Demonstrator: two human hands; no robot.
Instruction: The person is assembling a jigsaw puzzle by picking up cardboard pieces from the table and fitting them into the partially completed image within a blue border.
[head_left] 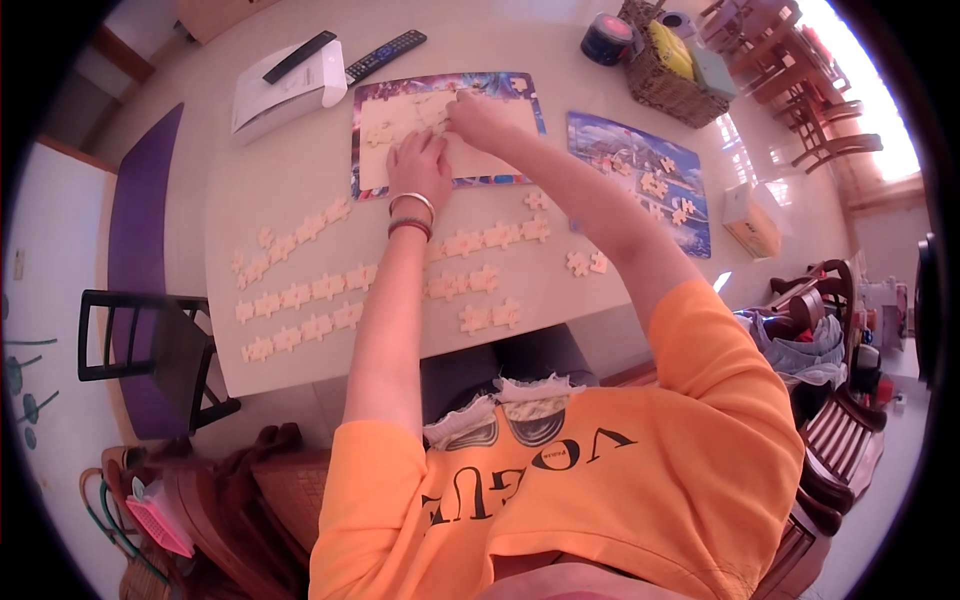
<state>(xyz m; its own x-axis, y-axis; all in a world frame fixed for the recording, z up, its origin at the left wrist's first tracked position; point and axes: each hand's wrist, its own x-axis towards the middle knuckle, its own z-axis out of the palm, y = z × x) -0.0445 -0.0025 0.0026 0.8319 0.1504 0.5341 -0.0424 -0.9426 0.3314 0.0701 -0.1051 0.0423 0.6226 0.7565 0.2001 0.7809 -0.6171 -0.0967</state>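
A puzzle board with a colourful printed border and a cream inner area lies on the table. Pale jigsaw pieces sit in its upper left part. My left hand rests on the board's lower middle, fingers stretched out and close to those pieces. Just above and right of it, my right hand is closed, fingertips pointing down at the board near its upper edge. Whatever the right fingers pinch is hidden. Rows of pale jigsaw pieces run across the table in front of the board, partly covered by my left forearm.
Right of the board lies a blue picture puzzle sheet with several loose pieces on it. Around the table's back are a white box, a black remote control, a wicker basket and a dark jar. A small carton stands at the right edge.
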